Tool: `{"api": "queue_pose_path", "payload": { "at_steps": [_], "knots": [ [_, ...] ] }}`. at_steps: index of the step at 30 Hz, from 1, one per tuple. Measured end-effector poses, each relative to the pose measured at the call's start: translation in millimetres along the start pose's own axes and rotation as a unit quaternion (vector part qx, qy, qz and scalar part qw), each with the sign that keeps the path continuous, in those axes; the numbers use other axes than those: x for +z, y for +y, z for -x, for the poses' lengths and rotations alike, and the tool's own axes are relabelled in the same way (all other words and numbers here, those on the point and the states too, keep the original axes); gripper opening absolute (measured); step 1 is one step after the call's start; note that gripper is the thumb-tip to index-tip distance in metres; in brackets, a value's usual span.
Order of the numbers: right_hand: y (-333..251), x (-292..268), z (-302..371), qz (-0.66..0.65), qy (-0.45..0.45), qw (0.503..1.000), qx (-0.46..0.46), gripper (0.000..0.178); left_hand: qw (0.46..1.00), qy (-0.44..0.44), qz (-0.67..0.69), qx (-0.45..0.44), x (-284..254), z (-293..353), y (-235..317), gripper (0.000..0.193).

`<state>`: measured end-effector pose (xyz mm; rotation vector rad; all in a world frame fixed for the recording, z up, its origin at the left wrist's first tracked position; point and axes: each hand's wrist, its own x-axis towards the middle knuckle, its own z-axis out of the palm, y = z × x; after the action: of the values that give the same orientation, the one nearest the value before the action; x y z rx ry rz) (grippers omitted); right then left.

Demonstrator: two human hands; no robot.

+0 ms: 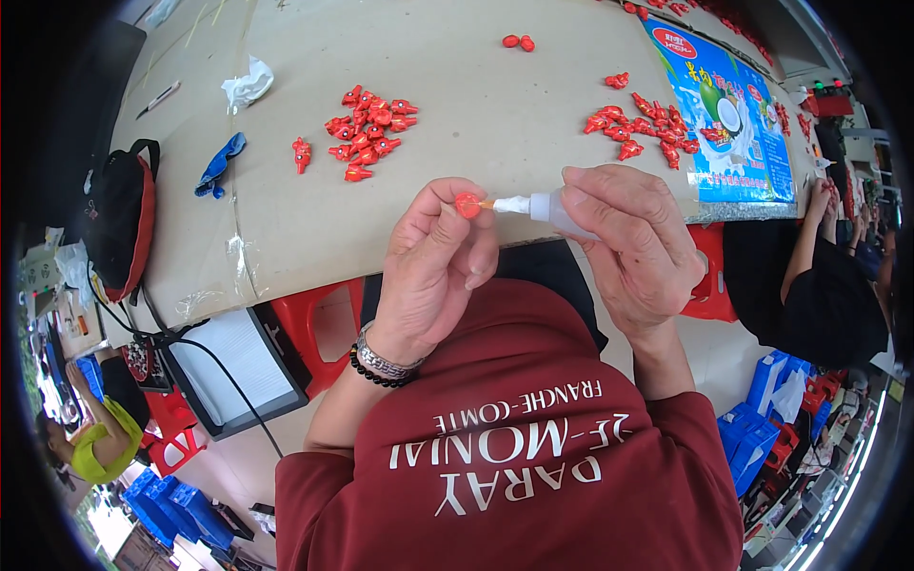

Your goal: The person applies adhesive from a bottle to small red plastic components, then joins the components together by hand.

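Between the thumb and fingers of my left hand [440, 249] is a small red plastic part [467, 205], its round face turned toward me. My right hand [633, 238] grips a white squeeze bottle [564, 211] with a long narrow nozzle. White material wraps the nozzle, and its orange-brown tip meets or nearly meets the red part; contact is too small to tell. Beyond my left hand lies a pile of red figure pieces [367, 131] with small eye marks. A second, looser group of red pieces [647, 124] lies beyond my right hand.
Two red pieces [519, 43] lie far back on the cardboard-covered table [457, 105]. On the left are a crumpled tissue [248, 84], a blue wrapper [221, 166], a pen [158, 100] and a black-red bag [129, 224]. A blue printed carton sheet [724, 114] covers the right side. Other people sit at both sides.
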<state>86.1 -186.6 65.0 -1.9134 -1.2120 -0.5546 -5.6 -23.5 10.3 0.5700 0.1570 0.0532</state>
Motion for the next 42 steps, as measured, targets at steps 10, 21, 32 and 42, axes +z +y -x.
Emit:
{"api": "queue_pose_path", "payload": {
  "at_steps": [10, 21, 32, 42],
  "knots": [
    [-0.7, 0.4, -0.9, 0.001, -0.005, 1.000, 0.001, 0.029, 1.000, 0.002, -0.001, -0.003, 0.7, 0.9, 0.8, 0.022],
    [0.4, -1.8, -0.9, 0.011, -0.001, 1.000, 0.002, 0.031, 1.000, 0.017, -0.009, 0.013, -2.3, 1.3, 0.1, 0.021],
    [-0.3, -0.7, -0.5, 0.018, -0.002, 1.000, 0.006, 0.032, 0.998, 0.022, -0.043, 0.032, 0.1, 1.4, -0.3, 0.017],
    [-1.4, -3.6, 0.4, 0.022, 0.003, 1.000, 0.001, 0.029, 0.994, 0.034, -0.065, 0.080, -2.5, 1.8, -0.3, 0.018]
  ]
}}
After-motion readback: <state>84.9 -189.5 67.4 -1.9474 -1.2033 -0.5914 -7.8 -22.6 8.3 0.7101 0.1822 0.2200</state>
